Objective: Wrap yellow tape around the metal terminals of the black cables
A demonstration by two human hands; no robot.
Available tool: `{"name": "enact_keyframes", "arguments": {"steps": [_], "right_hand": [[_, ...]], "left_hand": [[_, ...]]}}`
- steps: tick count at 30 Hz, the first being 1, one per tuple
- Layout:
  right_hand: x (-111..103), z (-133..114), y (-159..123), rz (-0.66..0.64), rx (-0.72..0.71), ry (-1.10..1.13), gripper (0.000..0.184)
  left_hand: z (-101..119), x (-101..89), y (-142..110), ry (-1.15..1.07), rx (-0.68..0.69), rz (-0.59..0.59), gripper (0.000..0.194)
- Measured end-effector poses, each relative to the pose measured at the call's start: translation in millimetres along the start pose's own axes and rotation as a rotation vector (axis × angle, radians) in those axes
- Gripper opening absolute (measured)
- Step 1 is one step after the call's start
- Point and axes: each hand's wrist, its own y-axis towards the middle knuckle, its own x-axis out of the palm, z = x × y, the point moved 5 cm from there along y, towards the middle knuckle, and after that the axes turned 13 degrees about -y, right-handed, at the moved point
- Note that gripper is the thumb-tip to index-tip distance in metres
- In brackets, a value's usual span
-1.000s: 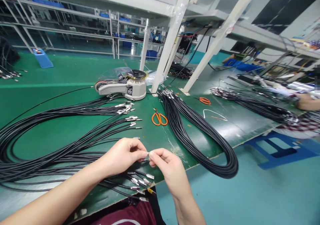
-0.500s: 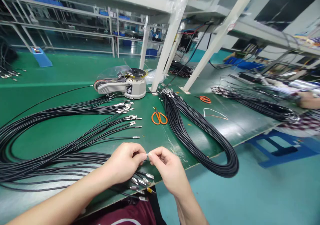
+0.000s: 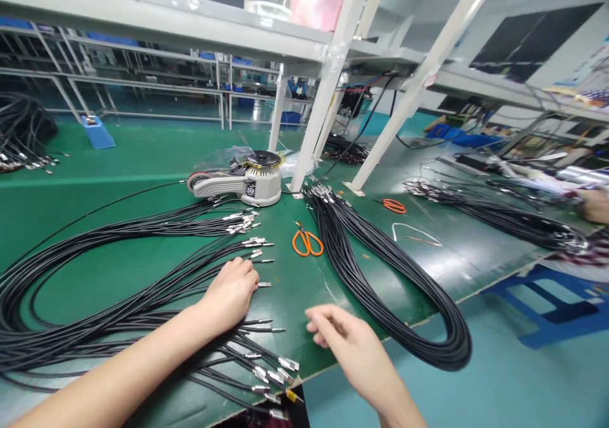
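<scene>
Head view:
- Left hand (image 3: 232, 296): curled over black cables (image 3: 157, 228) on green tabletop (image 3: 288, 296); pinch hidden, cannot tell.
- Right hand (image 3: 354, 345): loosely spread, nothing visible held.
- Metal connectors (image 3: 242, 224): facing right, probably for reach.

From here the left hand (image 3: 233, 293) hides its own fingertips and whatever black cables (image 3: 118, 228) lie beneath, so I can't tell its grip; the cable loop is cut off at the far left; a co-worker's hand (image 3: 595, 206), far right, is blurred and cropped; the label (image 3: 250, 189) on the grey dispenser (image 3: 267, 190) is too small to read.
</scene>
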Motion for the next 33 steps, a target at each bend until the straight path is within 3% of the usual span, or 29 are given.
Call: {"name": "enact_keyframes", "arguments": {"steps": [4,9,18,25,27,30,33], "right_hand": [[15.1,-16.9,35.2,0.031,0.023,0.293,0.028],[35.2,-36.5,56.6,-0.017,-0.033,0.367,0.022],[29.8,-52.2,58.7,0.017,-0.083,0.404,0.024],[20.0,-64.7,72.2,-0.11,-0.089,0.442,0.027],[8.3,-72.5,92.0,-0.078,-0.061,0.488,0.026],[-8.0,-88.6,140.4,0.068,-0.006,0.563,0.019],[-7.0,-108.0,197.2,0.145,0.084,0.614,0.02]], "left_hand": [[4.0,3.3,-5.7,-0.043,0.03,0.057,0.025],[15.3,-7.7,-18.4,-0.227,0.076,0.202,0.022],[8.0,-20.0,-18.2,-0.428,-0.085,0.248,0.014],[7.9,-11.9,-17.9,-0.5,0.039,0.298,0.022],[5.5,-11.0,-17.8,-0.487,0.089,0.33,0.022],[2.9,-9.5,-20.0,-0.455,0.179,0.383,0.021],[-0.8,-6.4,-24.0,-0.459,0.228,0.502,0.019]]}}
